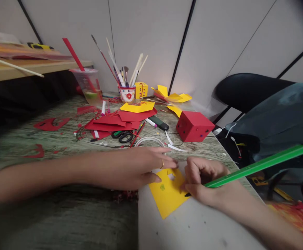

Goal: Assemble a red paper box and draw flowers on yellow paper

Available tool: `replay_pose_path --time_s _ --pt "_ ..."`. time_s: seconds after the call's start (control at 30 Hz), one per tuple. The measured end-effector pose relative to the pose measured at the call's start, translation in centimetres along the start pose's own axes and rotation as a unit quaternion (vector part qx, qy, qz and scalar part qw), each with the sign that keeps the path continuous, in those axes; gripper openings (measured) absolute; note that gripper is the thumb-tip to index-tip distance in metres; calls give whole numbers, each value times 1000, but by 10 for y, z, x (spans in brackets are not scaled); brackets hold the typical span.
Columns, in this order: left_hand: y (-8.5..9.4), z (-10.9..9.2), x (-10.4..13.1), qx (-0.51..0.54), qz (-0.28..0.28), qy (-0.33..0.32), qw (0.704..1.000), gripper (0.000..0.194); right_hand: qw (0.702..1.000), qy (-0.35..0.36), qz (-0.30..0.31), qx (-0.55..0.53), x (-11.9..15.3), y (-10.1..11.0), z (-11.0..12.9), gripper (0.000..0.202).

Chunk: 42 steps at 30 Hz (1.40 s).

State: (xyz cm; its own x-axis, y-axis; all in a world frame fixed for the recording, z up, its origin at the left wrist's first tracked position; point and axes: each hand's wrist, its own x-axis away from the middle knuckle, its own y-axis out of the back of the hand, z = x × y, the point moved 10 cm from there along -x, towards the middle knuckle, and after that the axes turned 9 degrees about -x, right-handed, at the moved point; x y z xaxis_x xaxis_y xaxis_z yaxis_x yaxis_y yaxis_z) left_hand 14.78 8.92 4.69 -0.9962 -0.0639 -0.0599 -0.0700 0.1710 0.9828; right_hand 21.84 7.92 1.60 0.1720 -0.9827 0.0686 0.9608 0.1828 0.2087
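Note:
A yellow paper piece (167, 199) with a small cut-out hole and a green mark lies on a pale board (182, 229). My left hand (148, 166) rests flat over its upper left edge, fingers stretched out, a ring on one finger. At the paper's right side my right hand (206, 177) grips a green pen (258, 166). The pen's dark tip is at the paper's right edge, close to its surface.
Behind my hands are a red cube (194, 126), black-handled scissors (125, 136), a tape roll (150, 140), red paper scraps (110, 121), a cutter (159, 122), a brush cup (127, 93) and a plastic cup (89, 86). A dark chair (245, 90) stands right of the table.

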Motion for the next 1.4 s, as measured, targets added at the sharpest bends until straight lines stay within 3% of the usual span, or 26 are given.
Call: replay_pose_path --time_s 0.1,0.23,0.33,0.47,0.77,0.87,1.07,1.4 --pt "-3 1 2 -4 30 -27 999 37 1000 13 -6 0 -4 6 4 30" --pt "-6 -4 2 -92 -8 -13 996 34 995 35 -87 33 -1 25 19 30" --pt "-5 -5 2 -145 -56 43 987 41 992 26 -115 49 4 27 27 32" --pt "0 -6 6 -186 -93 111 972 44 995 12 -85 53 2 13 25 26" --pt "-3 3 14 -76 -98 153 980 47 990 22 -92 100 -15 8 10 28" --pt "-4 6 11 -1 -105 112 988 40 988 27 -87 128 -14 6 11 27" --pt "1 15 5 130 -100 16 986 7 981 42 -77 173 -11 5 17 25" --pt "6 11 4 132 -87 -24 987 13 975 75 -68 198 -10 1 20 27"
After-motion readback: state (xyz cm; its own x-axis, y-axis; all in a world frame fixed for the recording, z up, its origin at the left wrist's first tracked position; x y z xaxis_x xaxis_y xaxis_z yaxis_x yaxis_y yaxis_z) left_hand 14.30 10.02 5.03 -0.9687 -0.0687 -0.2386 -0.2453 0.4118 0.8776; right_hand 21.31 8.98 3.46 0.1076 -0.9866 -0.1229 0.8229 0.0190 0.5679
